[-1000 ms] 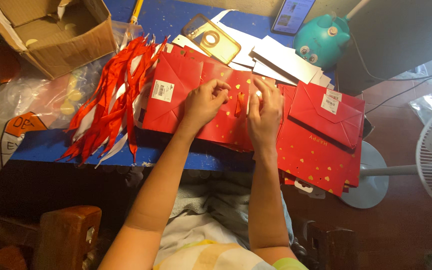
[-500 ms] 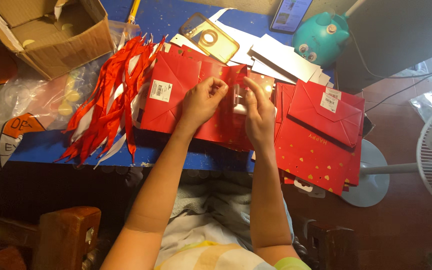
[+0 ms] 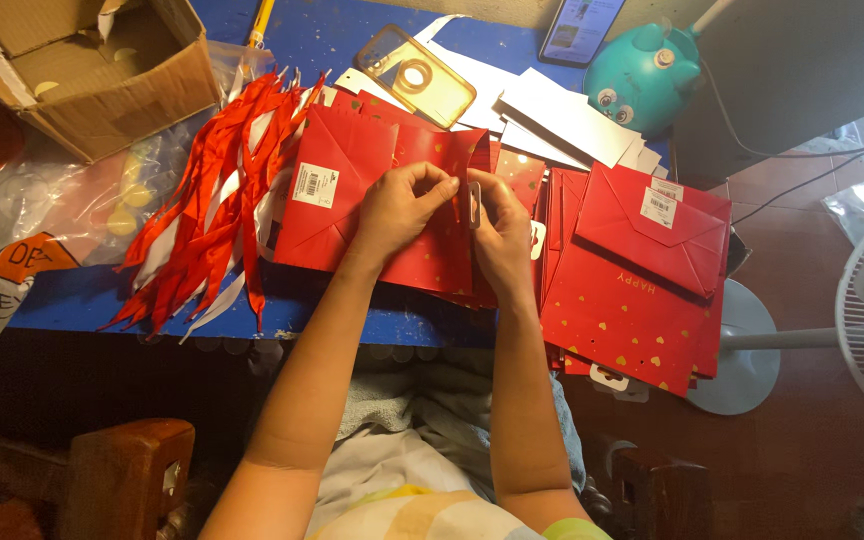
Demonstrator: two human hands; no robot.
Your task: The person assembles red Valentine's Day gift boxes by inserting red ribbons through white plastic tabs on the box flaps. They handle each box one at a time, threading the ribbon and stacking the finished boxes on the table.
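We keep our left hand flat-fingered on a folded red paper gift bag with gold hearts, its thumb and forefinger pinched shut on the bag's top edge near the middle of the blue table. Our right hand sits just right of it, fingers closed around a small white plastic hang tab that stands upright between the two hands. The tab's long axis runs near to far, and it lies just beside the left fingertips, touching the bag's rim as far as we can tell. The bag lies flat, its long axis running left to right, its open top pointing right toward the tab, so the right hand is the nearer one. A heap of red and white satin ribbons spreads to the left, and a stack of the same red bags lies to the right, overhanging the near edge.
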